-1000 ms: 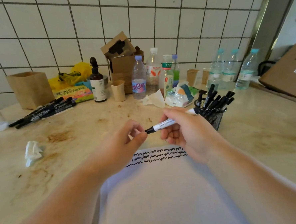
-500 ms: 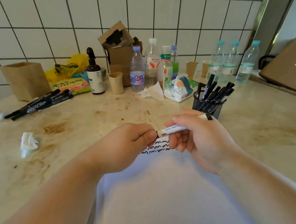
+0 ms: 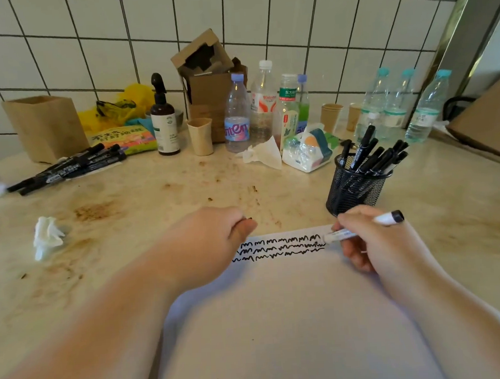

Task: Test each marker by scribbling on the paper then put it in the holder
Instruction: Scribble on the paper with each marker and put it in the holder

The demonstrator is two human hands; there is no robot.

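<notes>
A white sheet of paper (image 3: 280, 319) lies on the counter in front of me, with three rows of black scribbles (image 3: 278, 247) near its far edge. My right hand (image 3: 369, 240) grips a white marker (image 3: 359, 228), its tip down on the paper at the right end of the scribbles. My left hand (image 3: 214, 241) is closed at the scribbles' left end with the black marker cap (image 3: 249, 218) just showing in its fingers. A black mesh holder (image 3: 355, 187) with several black markers stands just behind my right hand. Several more markers (image 3: 72, 168) lie at the far left.
A crumpled tissue (image 3: 46, 237) lies left of my left hand. Along the tiled wall stand a paper bag (image 3: 46, 125), a brown pump bottle (image 3: 164, 121), paper cups, a cardboard box (image 3: 210, 83), several water bottles and a tissue pack (image 3: 308, 153). A carton (image 3: 490, 124) sits far right.
My left hand pulled the cap off the marker and moved away left. My right hand lowered the uncapped marker's tip to the paper at the right end of the scribbles.
</notes>
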